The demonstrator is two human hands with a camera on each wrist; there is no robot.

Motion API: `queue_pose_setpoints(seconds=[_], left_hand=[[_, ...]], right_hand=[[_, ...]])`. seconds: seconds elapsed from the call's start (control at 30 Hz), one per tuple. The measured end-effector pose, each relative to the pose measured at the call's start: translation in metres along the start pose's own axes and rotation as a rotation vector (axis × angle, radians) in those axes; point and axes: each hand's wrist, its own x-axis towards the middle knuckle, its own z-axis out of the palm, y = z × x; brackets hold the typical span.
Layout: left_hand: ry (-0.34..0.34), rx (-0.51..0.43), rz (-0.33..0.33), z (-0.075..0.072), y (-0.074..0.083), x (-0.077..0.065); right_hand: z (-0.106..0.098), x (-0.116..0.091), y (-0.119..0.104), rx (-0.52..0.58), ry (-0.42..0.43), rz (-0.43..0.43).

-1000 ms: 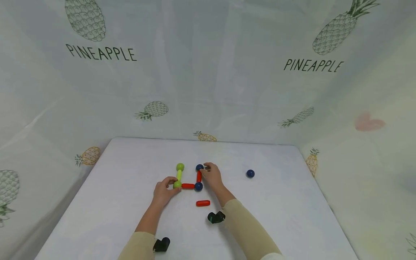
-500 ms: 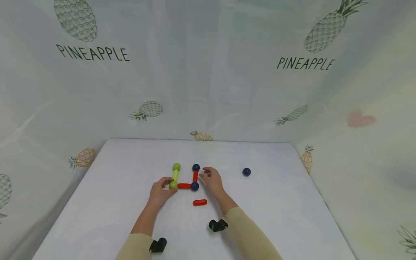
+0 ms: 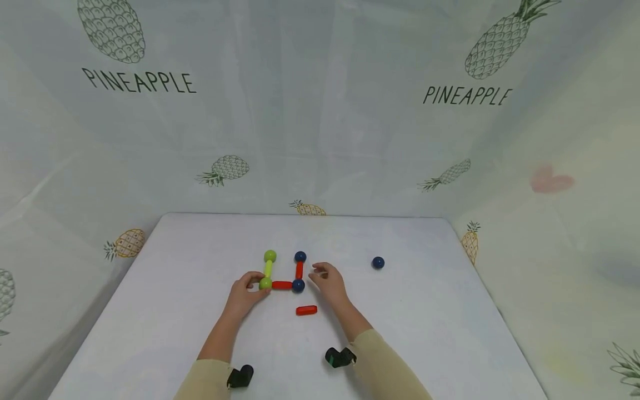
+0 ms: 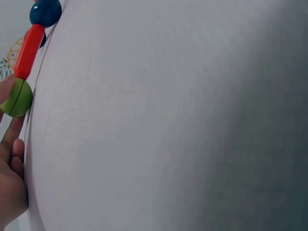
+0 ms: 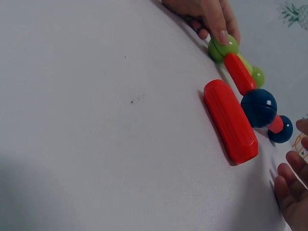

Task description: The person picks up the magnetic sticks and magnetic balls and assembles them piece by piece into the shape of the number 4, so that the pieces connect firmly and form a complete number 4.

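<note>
Since the U-shaped frame rests on the counter, we pinch its near-left green ball with the left hand, probably for steadiness; our right hand, empty, fingers loosely bent, hangs just right of it.

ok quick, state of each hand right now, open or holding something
Left hand: closed, holding the nearer green ball between thumb and fingers.
Right hand: open, fingers loosely bent, holding nothing.
</note>
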Motion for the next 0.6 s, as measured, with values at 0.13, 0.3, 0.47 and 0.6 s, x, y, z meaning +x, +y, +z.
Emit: queue_pose_setpoints(seconds=[0.13, 0.3, 0.47, 0.6], left_hand=[[-0.005, 0.001, 0.014, -0.001, -0.001, 0.000], [-0.006, 0.006, 0.004, -0.002, -0.001, 0.000], [-0.004, -0.005, -0.015, -0.003, 0.000, -0.001], [-0.002, -0.002, -0.016, -0.005, -0.001, -0.002]], right_hand=[[-0.003, -0.007, -0.002, 0.002, -0.010, 0.012], [-0.005, -0.012, 0.003, 0.000, -0.032, 0.014], [-0.007, -0.019, 0.004, -0.001, -0.051, 0.022], [-0.008, -0.024, 0.004, -0.011, -0.079, 0.012]])
